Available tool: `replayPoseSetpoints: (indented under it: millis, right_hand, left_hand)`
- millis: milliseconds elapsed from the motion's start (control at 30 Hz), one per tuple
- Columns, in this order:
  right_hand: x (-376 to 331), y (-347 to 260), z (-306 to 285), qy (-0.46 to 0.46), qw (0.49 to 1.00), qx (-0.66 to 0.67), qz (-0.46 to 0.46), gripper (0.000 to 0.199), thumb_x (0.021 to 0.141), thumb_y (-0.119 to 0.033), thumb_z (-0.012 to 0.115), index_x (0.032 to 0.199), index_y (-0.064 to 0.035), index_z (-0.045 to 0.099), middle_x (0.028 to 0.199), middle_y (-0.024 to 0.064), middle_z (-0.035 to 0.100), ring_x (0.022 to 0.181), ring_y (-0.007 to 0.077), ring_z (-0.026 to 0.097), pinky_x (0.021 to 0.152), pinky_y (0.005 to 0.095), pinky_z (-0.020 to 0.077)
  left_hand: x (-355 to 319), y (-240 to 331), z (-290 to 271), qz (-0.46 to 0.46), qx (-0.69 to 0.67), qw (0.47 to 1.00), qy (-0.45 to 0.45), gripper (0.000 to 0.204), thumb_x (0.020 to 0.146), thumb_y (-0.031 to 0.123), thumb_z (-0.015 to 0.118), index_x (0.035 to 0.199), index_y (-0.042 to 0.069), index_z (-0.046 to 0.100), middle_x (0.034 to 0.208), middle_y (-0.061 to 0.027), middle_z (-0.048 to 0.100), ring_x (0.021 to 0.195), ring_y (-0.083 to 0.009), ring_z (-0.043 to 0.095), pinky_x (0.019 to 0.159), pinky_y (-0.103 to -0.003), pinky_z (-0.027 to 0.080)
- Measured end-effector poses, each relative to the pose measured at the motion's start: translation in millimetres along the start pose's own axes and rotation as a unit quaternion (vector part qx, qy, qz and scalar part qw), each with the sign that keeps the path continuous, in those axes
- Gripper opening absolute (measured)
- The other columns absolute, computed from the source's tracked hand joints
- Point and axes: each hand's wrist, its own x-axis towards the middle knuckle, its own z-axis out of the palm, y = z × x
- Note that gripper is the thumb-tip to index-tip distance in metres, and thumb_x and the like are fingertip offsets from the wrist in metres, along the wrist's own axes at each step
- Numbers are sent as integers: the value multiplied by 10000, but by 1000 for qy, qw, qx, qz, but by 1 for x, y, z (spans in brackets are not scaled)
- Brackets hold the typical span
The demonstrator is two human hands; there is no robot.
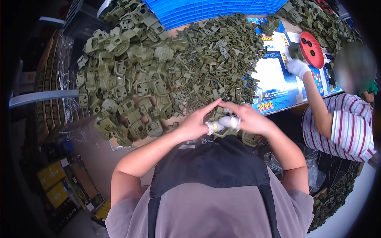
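Observation:
In front of my apron, my left hand [195,123] and my right hand [250,119] come together, their index fingertips meeting. White and yellowish wraps cover the thumbs or fingers on the inner side. Between the hands sits an olive-green plastic part [216,115], gripped from both sides; fingers hide much of it, and the right hand is slightly blurred. Close below the right hand lies another olive-green part [250,138]. A heap of small olive-green plastic pieces [214,59] spreads just beyond my fingers.
Larger olive-green toy vehicle bodies [127,77] pile up on the left. A blue crate [214,12] stands at the back. To the right, a co-worker's white-gloved hand [297,67] is over printed cardboard [274,77], near a red dish [311,49] holding black round pieces.

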Motion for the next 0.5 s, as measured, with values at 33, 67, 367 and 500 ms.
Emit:
replayPoseSetpoints:
  millis: [33,67,367,500]
  right_hand:
    - [-1,10,-3,-18,996,84,-9,540,776,-240,679,1232,-64,447,952,130,605,891,220,614,744,322,465]
    - [3,17,2,-25,985,172,-9,493,781,-208,682,1198,-64,462,954,102,599,893,180,593,753,306,454]
    - [0,19,5,51,967,245,-45,469,791,-79,653,1211,-67,446,1025,53,560,940,128,547,792,279,448]
    - [-6,19,-16,252,882,381,-120,582,816,-74,611,1337,-81,352,1155,66,517,1009,136,527,862,284,429]
  left_hand:
    - [0,-4,-2,8,-44,999,-8,735,752,176,682,1389,141,317,1315,-181,452,1190,-288,471,972,-347,379]
    - [-1,-4,1,17,-33,999,6,726,749,179,686,1382,147,333,1292,-175,471,1166,-289,489,956,-349,390]
    - [-1,8,-2,71,22,995,67,903,705,231,749,1421,137,207,1251,-201,446,1163,-305,462,964,-369,364]
    - [48,17,-5,155,-42,981,111,1133,658,243,802,1430,60,-5,1400,-226,270,1284,-291,326,1033,-370,290]
